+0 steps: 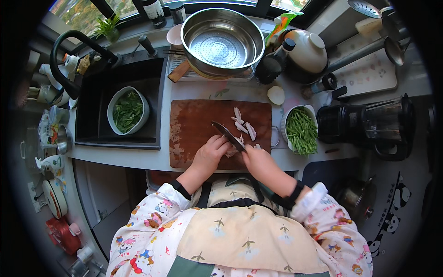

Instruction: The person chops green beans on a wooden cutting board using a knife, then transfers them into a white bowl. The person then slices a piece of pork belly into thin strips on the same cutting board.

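My right hand point(253, 160) is closed around the handle of a kitchen knife point(227, 132), whose blade slants up and left over a wooden cutting board point(193, 121). Beneath the blade lies a piece of pale meat point(231, 151). My left hand point(210, 152) presses on this meat with bent fingers, close to the blade. Several cut strips of pale, fatty meat point(250, 131) are spread on the board's right half, beyond the knife. The blade and my fingers partly hide the piece being held.
Left of the board, a bowl of leafy greens point(128, 114) sits in the black sink point(93, 128). To the right are a white dish of cut green stalks point(301, 130), a peeled onion half point(276, 95) and a blender point(367, 123). A steel steamer pot point(221, 45) stands behind.
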Demonstrator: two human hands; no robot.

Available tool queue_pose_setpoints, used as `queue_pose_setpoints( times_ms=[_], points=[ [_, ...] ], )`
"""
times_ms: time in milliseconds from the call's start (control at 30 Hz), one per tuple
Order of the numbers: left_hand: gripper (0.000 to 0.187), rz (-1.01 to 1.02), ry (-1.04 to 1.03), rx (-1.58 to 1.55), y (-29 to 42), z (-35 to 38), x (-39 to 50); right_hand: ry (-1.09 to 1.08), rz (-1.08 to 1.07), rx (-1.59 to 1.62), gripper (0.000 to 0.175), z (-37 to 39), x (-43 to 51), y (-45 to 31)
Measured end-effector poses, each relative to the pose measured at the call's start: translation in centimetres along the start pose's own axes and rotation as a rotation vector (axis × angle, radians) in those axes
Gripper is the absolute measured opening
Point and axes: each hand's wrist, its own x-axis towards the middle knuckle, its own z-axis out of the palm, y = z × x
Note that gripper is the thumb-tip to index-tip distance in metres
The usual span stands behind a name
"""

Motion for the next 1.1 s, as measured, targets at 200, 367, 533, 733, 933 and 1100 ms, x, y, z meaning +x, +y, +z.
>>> queue_pose_setpoints(
  times_ms=[200,367,533,733,933,1100],
  points=[
    [0.030,-0.002,0.001,-0.050,-0.6,0.3,0.2,-0.070,0.126,-0.066,0.017,0.6,0.6,-0.5],
    [0.030,-0.025,0.009,-0.027,-0.3,0.1,0.0,-0.020,0.040,-0.013,0.016,1.8,3.4,-0.5],
    [0.029,-0.024,0.028,-0.087,-0.3,0.1,0.1,-0.143,0.176,-0.103,0.017,1.9,1.4,0.7],
    [0.028,-0.028,0.036,-0.074,-0.2,0.0,-0.2,-0.014,-0.001,-0.114,0.017,2.8,1.8,1.3],
    [0.027,0.010,0.109,-0.098,-0.5,0.5,-0.2,-0.028,0.083,-0.083,0.016,2.1,2.2,-0.3],
    [0.032,0.011,0.073,-0.041,-0.1,0.3,-0.8,0.001,0.040,-0.096,0.019,3.3,3.1,1.3]
  ],
)
